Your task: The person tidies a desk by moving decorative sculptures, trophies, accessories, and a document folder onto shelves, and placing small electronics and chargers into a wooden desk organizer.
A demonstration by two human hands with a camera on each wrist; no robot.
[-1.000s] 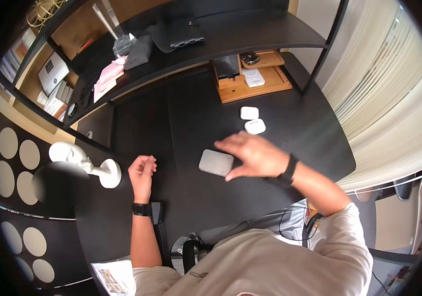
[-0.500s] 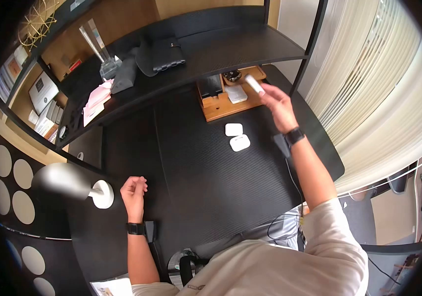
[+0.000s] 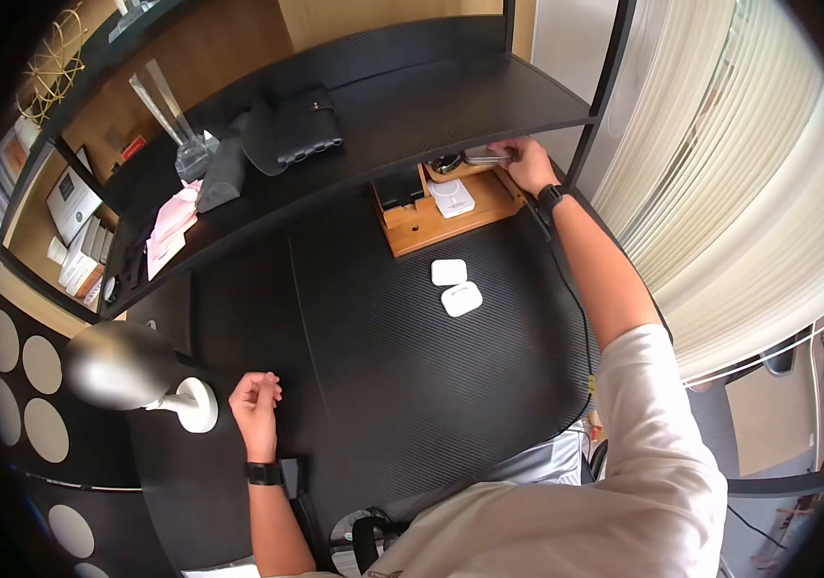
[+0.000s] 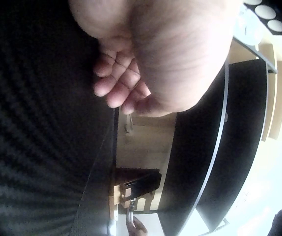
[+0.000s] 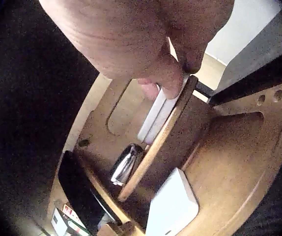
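Observation:
At the back right, my right hand pinches a flat silver case over the raised tray of the wooden organizer. In the right wrist view, the thumb and fingers of that hand grip one end of the case, whose far end lies close to a watch. My left hand rests on the black desk at the left, fingers loosely curled with nothing in them; the left wrist view shows the same hand with bent fingers.
Two white cases lie in front of the organizer. A white square pad sits in it, with a black item beside it. The black shelf overhangs the back. A white figure stand stands left; a cable runs along the right.
The right hand picked the silver case up from the desk and carried it back and right to the organizer. The left hand stays in place on the desk while the head view shifts.

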